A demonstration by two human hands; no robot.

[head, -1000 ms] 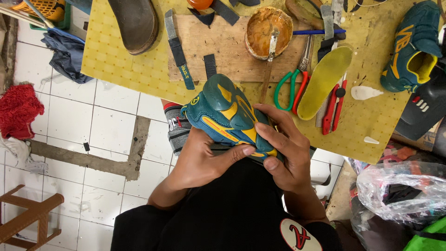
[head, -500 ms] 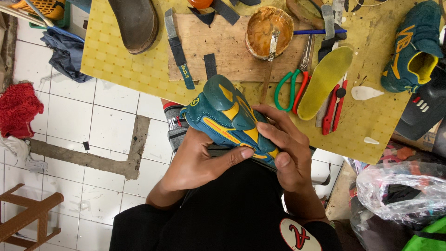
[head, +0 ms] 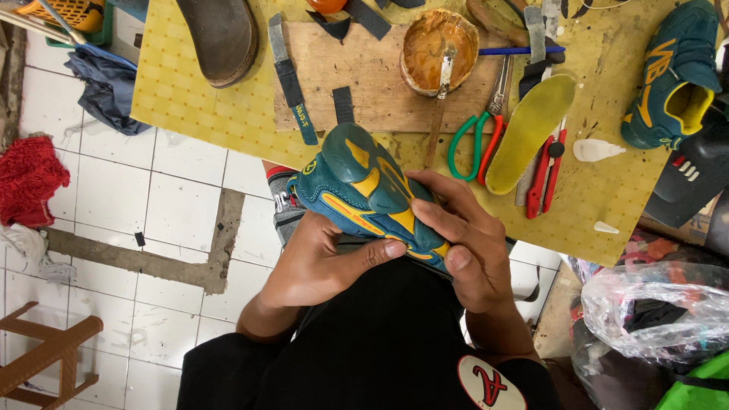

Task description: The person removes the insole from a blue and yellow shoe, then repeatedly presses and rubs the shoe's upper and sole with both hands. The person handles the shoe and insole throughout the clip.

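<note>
The shoe [head: 364,190] at centre frame is teal with yellow and orange streaks on its sole; its twin [head: 672,76] at upper right is teal with a yellow lining. The worktop [head: 197,91] is yellow, dotted in a grid. Scissors [head: 474,144] have green and red handles. The insole [head: 529,133] is lime yellow. A cloth [head: 26,178] at left is red.

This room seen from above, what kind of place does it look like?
Probably a shoe repair workshop: both hands hold a teal and yellow sports shoe over a yellow pegboard worktable with a bowl of brownish glue, green-handled scissors and a loose yellow-green insole.
</note>
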